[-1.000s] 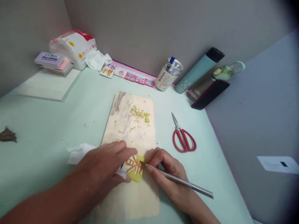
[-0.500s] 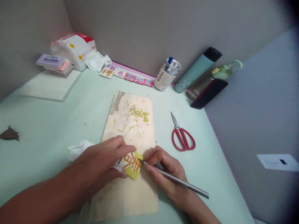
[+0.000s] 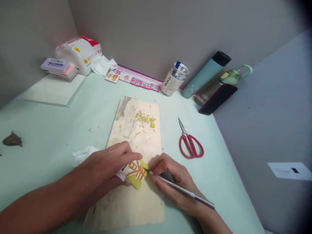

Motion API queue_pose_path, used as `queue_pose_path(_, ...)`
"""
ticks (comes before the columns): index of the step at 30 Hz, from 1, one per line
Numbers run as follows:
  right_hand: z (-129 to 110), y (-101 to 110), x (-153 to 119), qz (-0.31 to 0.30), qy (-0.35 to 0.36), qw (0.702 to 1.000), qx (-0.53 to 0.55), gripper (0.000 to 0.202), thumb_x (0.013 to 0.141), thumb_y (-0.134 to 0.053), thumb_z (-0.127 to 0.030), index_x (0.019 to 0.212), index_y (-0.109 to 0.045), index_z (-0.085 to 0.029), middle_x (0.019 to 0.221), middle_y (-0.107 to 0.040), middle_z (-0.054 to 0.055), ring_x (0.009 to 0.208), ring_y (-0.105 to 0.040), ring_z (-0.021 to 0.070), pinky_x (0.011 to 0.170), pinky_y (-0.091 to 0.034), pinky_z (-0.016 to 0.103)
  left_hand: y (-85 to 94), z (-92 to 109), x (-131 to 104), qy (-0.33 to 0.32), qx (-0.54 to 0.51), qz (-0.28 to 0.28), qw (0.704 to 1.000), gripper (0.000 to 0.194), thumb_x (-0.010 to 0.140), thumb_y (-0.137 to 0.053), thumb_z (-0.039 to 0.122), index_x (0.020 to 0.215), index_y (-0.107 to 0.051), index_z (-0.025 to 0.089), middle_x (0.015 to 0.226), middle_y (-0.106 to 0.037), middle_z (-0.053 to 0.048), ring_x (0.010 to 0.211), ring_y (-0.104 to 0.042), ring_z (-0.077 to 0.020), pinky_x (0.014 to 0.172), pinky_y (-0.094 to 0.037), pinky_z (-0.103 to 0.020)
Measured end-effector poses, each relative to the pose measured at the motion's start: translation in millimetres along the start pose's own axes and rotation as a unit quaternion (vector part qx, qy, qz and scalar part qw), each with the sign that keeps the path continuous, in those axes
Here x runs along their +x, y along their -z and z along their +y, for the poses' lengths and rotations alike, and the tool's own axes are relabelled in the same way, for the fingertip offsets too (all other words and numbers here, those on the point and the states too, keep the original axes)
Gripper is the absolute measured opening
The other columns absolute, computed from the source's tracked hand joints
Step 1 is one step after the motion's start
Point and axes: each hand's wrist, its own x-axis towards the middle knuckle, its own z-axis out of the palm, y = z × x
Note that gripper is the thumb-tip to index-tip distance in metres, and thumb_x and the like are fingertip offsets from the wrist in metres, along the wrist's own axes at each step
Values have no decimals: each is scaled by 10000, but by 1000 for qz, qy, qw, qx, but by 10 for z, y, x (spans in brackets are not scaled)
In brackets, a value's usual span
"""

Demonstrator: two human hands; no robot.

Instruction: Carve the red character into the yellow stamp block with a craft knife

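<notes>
Between my two hands lies a small yellow carving block [image 3: 136,173], marked with an orange character and with pale carved patches. My left hand [image 3: 116,162] grips its left side between thumb and fingers, with a bit of white tissue [image 3: 121,175] beneath. A silver carving knife [image 3: 186,191] is pinched in my right hand [image 3: 172,177], its blade at the block's right edge. Under both hands is a wooden board [image 3: 143,208], and yellow shavings [image 3: 146,119] are scattered on its far part.
Red-handled scissors [image 3: 191,143] lie right of the board. Crumpled tissue [image 3: 84,155] is by my left forearm. Along the back stand carved tiles [image 3: 140,82], a pen cup [image 3: 174,79], a teal bottle [image 3: 204,74], a green bottle [image 3: 230,76] and a phone [image 3: 218,99]. A tissue pack [image 3: 81,52] sits back left.
The knife tip has shifted slightly right and down, toward the block's right edge. The block has turned or slid slightly left. My left hand keeps its grip.
</notes>
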Motion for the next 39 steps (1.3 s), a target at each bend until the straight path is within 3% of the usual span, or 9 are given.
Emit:
queue_pose_path(3,-4,-13,-2,1,56,997,-55,116,1031,-570,-144,937,-578,-211,960,-670,62,849,-605,179,736,-501,304,5,-7,4,-10,2,-2,1000,585,803,-555,53,1305,-602,350,1133,-588,8,1026,-631,-199,818,-447,-271)
queue_pose_path(5,-22,-39,-12,-4,124,981,-150,135,1046,-513,-100,979,-603,-175,943,-680,93,845,-593,195,734,-517,316,-8,-34,3,-14,2,-1,1000,599,797,-550,50,1313,-595,350,1128,-583,5,1023,-626,-201,816,-449,-275)
queue_pose_path(8,-64,-83,-30,-20,206,927,-312,263,1068,-421,-58,967,-657,-117,884,-704,129,822,-585,226,718,-539,339,-41,-86,-3,-23,3,5,1000,644,775,-545,43,1341,-580,347,1123,-577,-2,1017,-618,-205,815,-454,-283)
queue_pose_path(11,-97,-112,-31,-9,263,881,-393,341,1060,-397,-40,914,-699,-99,857,-737,142,800,-618,243,747,-570,367,-61,-106,-6,-26,4,10,1000,658,770,-539,39,1351,-577,344,1121,-574,-4,1019,-612,-205,820,-458,-288)
queue_pose_path(18,-96,-116,-2,12,297,841,-452,311,1044,-440,-38,933,-725,-98,1130,-794,191,985,-702,265,913,-589,396,-61,-62,-6,-11,0,2,1000,612,777,-525,41,1311,-598,329,1115,-571,-2,1020,-609,-204,826,-463,-299)
queue_pose_path(28,-93,-111,-34,-1,318,825,-467,310,1037,-437,-36,954,-730,-98,1158,-812,201,1034,-748,273,939,-626,391,-63,-72,-14,-13,-3,-5,1000,573,808,-532,45,1298,-588,336,1102,-559,2,1012,-599,-200,822,-453,-295)
queue_pose_path(31,-89,-107,-43,-2,317,825,-468,306,1033,-430,-32,969,-725,-82,1131,-811,224,1007,-757,284,910,-644,398,-70,-85,-19,-20,-6,1,1000,630,779,-536,25,1319,-576,347,1106,-559,8,1015,-602,-191,819,-454,-278)
queue_pose_path(39,-87,-126,-27,18,306,832,-463,263,1018,-473,-31,947,-722,-78,1090,-808,220,975,-757,279,892,-655,400,-37,-30,-12,-9,3,-6,1000,553,795,-531,46,1267,-607,324,1086,-574,3,997,-616,-198,797,-460,-277)
